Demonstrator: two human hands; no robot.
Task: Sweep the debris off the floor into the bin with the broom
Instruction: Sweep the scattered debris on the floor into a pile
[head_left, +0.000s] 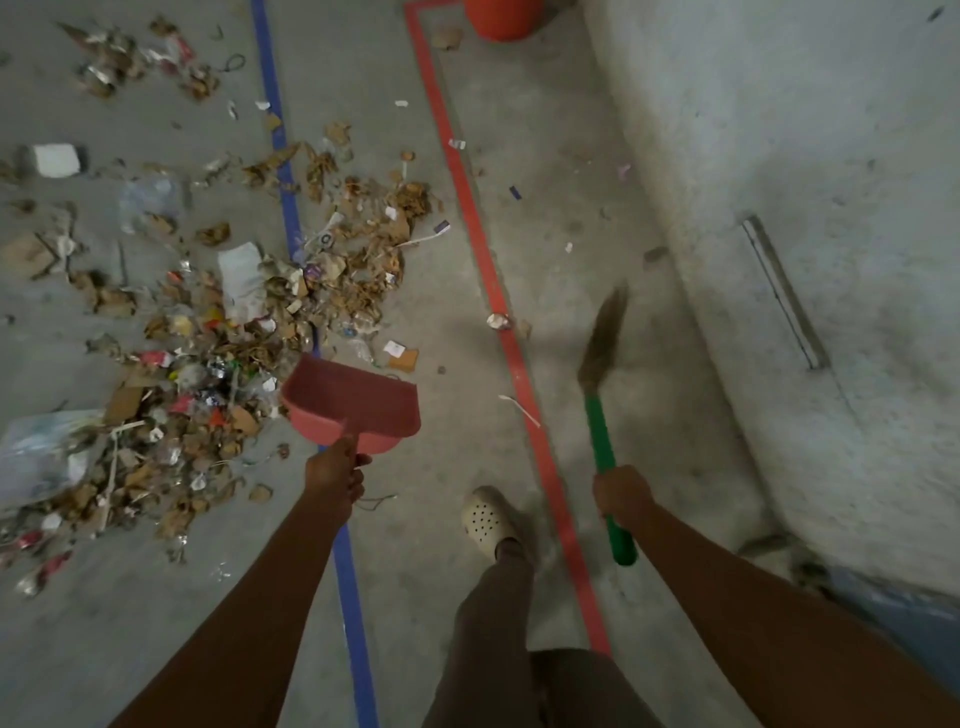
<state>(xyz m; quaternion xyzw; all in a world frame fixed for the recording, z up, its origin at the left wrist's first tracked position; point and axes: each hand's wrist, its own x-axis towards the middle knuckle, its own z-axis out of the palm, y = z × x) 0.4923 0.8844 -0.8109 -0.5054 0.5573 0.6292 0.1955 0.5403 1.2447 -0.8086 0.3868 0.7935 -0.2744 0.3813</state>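
Note:
A big heap of debris (218, 332), with dry leaves, paper scraps, cardboard and wrappers, covers the concrete floor on the left. My left hand (335, 475) grips the handle of a red dustpan (353, 402), which hangs just right of the heap, its mouth toward the debris. My right hand (621, 491) grips the green handle of a broom (602, 415); its brown bristles (605, 335) point away from me and are blurred. An orange bin (501, 18) stands at the top edge, beyond the red line.
A blue tape line (291, 218) and a red tape line (483, 249) run along the floor. A rough grey wall (805, 208) rises on the right. My foot in a cream clog (485, 519) stands between the lines. Small scraps lie scattered near the red line.

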